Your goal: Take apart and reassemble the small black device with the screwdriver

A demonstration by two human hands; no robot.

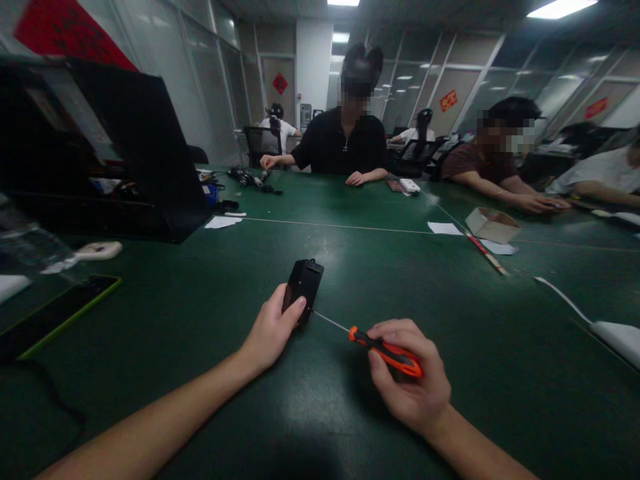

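Note:
My left hand (275, 330) is closed around the lower part of a small black rectangular case (306, 280), its thumb lying across the face. A small loop or tab shows at the case's far end; what the case is, I cannot tell. In my right hand (415, 373) is a screwdriver (393, 355) with an orange and black handle, gripped between thumb and fingers. Its thin metal shaft points left, and the tip meets or nearly meets the right side of the case. Both hands are above the green table (320, 413).
At left stand a large black open box (140, 147) and a green-edged phone-like slab (65, 313). A small carton (493, 225) and a red-and-white strip (485, 253) lie right. Across the table sit a person in black (340, 143) and another person (475, 160).

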